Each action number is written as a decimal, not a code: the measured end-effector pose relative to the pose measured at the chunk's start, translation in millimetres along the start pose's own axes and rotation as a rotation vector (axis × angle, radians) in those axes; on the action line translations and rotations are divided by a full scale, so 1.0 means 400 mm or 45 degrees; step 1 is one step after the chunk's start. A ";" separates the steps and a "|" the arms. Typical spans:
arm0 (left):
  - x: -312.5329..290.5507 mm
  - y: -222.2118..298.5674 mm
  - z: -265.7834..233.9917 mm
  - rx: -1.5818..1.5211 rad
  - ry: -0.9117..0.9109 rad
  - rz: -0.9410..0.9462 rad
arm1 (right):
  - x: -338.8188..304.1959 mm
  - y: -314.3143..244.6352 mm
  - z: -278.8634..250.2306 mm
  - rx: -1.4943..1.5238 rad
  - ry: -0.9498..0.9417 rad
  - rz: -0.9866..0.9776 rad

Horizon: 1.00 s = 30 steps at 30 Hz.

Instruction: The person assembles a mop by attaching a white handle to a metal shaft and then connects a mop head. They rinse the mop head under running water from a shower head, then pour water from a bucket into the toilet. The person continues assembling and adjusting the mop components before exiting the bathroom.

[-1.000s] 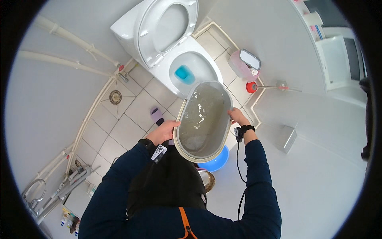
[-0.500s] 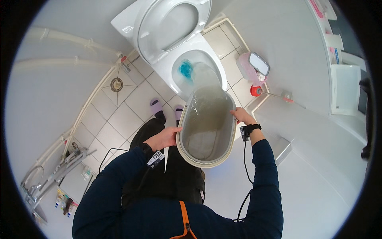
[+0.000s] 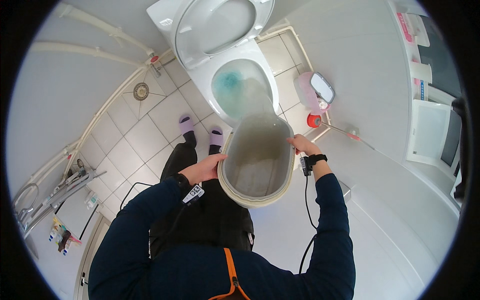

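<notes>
Between my hands is a grey oval bucket (image 3: 259, 182) with a cream rim, tipped away from me. Murky water runs over its far end into the bowl of a white toilet (image 3: 201, 84), whose lid and seat are raised. Blue-green water (image 3: 229, 86) shows in the bowl's left part. My left hand (image 3: 203, 169) grips the bucket's left rim, the thumb on top. On the right rim, my right hand (image 3: 303, 145) is closed, its remaining fingers hidden under the edge. Both wrists wear black straps with small cabled devices.
Right of the toilet stand a pink bin (image 3: 306, 92) and a red-headed toilet brush (image 3: 314, 121). A round floor drain (image 3: 141, 91) lies in the tiles to the left. Wall pipes (image 3: 107, 117) and a sink with taps (image 3: 30, 205) are further left. My feet wear purple slippers (image 3: 186, 121).
The bucket is tipped a little further and holds less water. Blue in the bowl has spread and paled. The whole view has shifted slightly.
</notes>
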State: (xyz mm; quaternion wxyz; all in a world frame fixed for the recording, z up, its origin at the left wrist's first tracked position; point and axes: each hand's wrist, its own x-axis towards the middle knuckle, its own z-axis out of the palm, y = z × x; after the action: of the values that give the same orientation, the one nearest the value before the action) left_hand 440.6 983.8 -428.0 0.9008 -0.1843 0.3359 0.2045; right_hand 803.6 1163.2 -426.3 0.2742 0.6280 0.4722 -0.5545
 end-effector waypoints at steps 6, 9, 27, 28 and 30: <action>-0.026 0.018 0.030 0.045 -0.051 0.088 | -0.048 -0.037 -0.002 0.022 0.114 -0.095; -0.032 0.024 0.049 0.070 -0.096 0.078 | -0.083 -0.058 -0.009 0.106 0.103 -0.084; -0.021 0.030 0.003 -0.174 -0.110 0.092 | -0.135 -0.172 -0.075 0.348 0.073 -0.136; -0.020 0.032 0.005 -0.183 -0.118 0.088 | -0.136 -0.180 -0.087 0.370 0.056 -0.123; -0.017 0.034 0.005 -0.225 -0.171 0.103 | -0.137 -0.194 -0.108 0.427 0.024 -0.090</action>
State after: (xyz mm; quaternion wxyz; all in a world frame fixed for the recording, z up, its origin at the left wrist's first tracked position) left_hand 430.3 994.5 -424.8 0.8926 -0.2351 0.2625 0.2813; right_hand 756.0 1216.1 -349.7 0.1415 0.6531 0.3975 -0.6288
